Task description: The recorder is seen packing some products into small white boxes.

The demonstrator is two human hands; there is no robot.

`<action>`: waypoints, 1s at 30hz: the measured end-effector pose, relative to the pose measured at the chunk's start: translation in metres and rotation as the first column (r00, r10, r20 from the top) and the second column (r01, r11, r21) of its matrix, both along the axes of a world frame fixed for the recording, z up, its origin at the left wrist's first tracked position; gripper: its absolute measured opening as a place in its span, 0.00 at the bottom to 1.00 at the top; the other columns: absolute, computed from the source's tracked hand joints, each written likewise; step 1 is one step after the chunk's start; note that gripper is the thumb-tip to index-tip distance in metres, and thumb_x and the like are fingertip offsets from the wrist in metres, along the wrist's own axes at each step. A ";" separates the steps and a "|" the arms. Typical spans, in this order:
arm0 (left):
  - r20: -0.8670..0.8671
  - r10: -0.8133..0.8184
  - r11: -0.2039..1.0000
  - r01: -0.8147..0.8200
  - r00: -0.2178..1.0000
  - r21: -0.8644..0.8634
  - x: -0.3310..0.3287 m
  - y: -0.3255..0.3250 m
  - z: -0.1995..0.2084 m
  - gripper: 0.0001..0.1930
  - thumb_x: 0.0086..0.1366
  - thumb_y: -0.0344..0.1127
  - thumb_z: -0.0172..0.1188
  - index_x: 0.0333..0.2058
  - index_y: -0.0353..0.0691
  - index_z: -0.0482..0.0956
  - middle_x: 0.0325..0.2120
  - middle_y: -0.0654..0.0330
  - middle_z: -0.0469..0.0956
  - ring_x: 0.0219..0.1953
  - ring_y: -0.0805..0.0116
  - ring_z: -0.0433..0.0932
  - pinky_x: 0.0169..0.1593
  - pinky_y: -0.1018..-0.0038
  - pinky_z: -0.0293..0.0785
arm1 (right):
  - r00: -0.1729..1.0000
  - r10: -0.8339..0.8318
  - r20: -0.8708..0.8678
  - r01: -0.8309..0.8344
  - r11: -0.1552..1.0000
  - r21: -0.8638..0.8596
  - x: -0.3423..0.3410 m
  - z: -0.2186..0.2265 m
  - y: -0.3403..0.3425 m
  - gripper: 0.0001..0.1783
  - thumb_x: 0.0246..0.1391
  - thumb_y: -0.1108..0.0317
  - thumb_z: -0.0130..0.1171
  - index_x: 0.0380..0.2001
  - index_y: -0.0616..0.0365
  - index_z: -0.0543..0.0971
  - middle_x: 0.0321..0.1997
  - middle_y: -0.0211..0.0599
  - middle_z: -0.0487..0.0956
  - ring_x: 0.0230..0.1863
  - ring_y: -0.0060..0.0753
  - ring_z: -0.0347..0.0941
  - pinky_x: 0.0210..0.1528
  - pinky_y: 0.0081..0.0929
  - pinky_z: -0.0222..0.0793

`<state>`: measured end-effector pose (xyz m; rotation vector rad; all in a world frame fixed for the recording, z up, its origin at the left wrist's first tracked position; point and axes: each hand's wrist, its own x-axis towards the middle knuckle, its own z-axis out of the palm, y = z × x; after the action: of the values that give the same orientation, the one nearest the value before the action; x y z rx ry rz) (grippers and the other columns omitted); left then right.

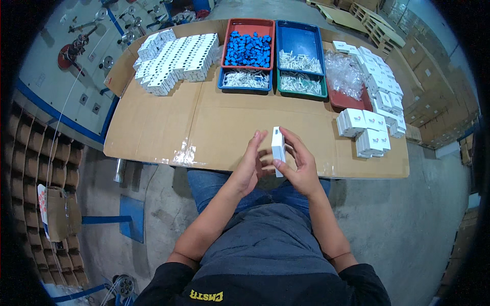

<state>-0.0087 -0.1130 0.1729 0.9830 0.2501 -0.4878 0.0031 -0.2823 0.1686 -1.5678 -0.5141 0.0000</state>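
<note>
A small white box (278, 148) stands on end in front of me, above the near edge of the cardboard-covered table. My right hand (301, 166) grips it, the thumb on the near face and the other fingers around its far and right sides. Just left of the box is my left hand (247, 166), its thumb raised and its fingers spread toward the box. Whether those fingertips touch the box I cannot tell. Rows of similar white boxes (178, 58) stand at the far left of the table, and a smaller group of white boxes (365, 127) is to my right.
At the table's back, a red tray (247, 25) holds blue pieces, and a blue tray (298, 38) holds small white parts. Lower blue and green trays hold more white parts. Clear plastic bags (344, 74) fill a dark red tray, beside more stacked white boxes (380, 81).
</note>
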 end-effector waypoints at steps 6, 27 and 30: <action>-0.114 -0.108 0.993 0.101 0.988 -0.066 0.030 0.002 0.007 0.31 0.72 0.65 0.46 0.58 0.45 0.70 0.49 0.59 0.77 0.48 0.67 0.80 0.48 0.68 0.79 | 0.973 -0.040 0.226 0.082 0.980 -0.181 0.029 -0.010 0.017 0.38 0.53 0.64 0.65 0.66 0.63 0.68 0.68 0.54 0.67 0.69 0.52 0.65 0.69 0.41 0.60; -0.158 0.055 0.981 -0.082 0.986 -0.175 0.229 -0.028 0.009 0.25 0.75 0.57 0.48 0.58 0.45 0.70 0.47 0.64 0.75 0.50 0.73 0.73 0.55 0.71 0.69 | 0.912 -0.266 0.312 0.351 0.900 -0.258 0.222 -0.022 0.023 0.35 0.71 0.46 0.45 0.62 0.71 0.71 0.65 0.66 0.70 0.65 0.66 0.69 0.65 0.47 0.65; -0.217 0.067 0.987 -0.097 0.974 -0.131 0.240 -0.029 0.011 0.24 0.75 0.57 0.48 0.57 0.45 0.71 0.46 0.65 0.75 0.49 0.73 0.73 0.55 0.71 0.69 | 0.927 -0.251 0.279 0.323 0.913 -0.251 0.234 -0.024 0.023 0.35 0.71 0.46 0.44 0.63 0.70 0.72 0.65 0.66 0.70 0.66 0.65 0.69 0.65 0.48 0.65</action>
<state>0.2310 -0.1423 0.1834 0.7800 0.4409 -0.5283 0.2374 -0.2589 0.1449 -1.9387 -0.4806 -0.3617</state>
